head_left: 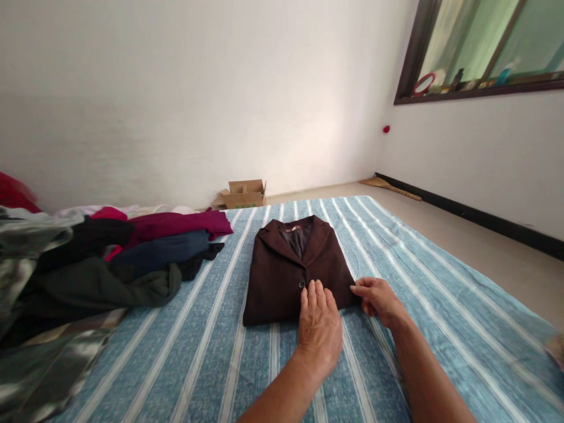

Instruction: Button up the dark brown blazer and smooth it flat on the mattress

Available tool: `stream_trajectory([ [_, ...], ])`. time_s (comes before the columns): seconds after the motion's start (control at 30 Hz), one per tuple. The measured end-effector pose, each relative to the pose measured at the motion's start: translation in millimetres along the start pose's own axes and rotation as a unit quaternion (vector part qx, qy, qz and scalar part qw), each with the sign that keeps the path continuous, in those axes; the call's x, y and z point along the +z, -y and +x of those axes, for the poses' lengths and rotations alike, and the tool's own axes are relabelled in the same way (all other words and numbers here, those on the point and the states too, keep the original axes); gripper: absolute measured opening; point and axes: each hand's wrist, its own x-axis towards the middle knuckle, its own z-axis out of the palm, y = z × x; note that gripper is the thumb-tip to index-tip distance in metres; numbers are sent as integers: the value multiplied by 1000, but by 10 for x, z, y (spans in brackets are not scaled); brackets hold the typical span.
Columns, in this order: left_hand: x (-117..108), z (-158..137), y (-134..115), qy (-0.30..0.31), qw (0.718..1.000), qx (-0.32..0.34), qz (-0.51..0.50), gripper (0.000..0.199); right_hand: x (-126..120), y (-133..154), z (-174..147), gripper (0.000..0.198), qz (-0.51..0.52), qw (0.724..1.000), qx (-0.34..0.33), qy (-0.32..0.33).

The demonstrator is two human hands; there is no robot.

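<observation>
A dark brown blazer (277, 276) lies folded into a neat block on a blue striped bedsheet (211, 352). Its collar points away from me, and one dark button shows at the front. My left hand (319, 326) rests flat on the blazer's near edge, just right of the button, with its fingers stretched out. At the near right corner, my right hand (379, 299) pinches the blazer's edge between thumb and forefinger.
Several loose clothes (101, 258) are heaped on the left side of the bed. Beyond the far edge stands an open cardboard box (244, 194) by the wall. A broom (390, 187) lies on the floor along the right wall, below a window (480, 47).
</observation>
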Motion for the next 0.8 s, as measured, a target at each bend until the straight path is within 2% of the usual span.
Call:
stream_trajectory([
  [0.47,2,-20,-10,-9,999,9,-33,52,-2,-6,-1,28,-7,1000,5,-3],
  [0.57,-49,-19,26,-23,997,14,-74,39,-4,-17,4,28,-6,1000,5,-3],
  [0.67,-161,56,183,-53,990,13,-130,22,-8,-21,6,29,-5,1000,6,-2],
  [0.8,-375,297,575,-78,986,-7,-149,29,-9,-8,0,29,-7,1000,8,2],
])
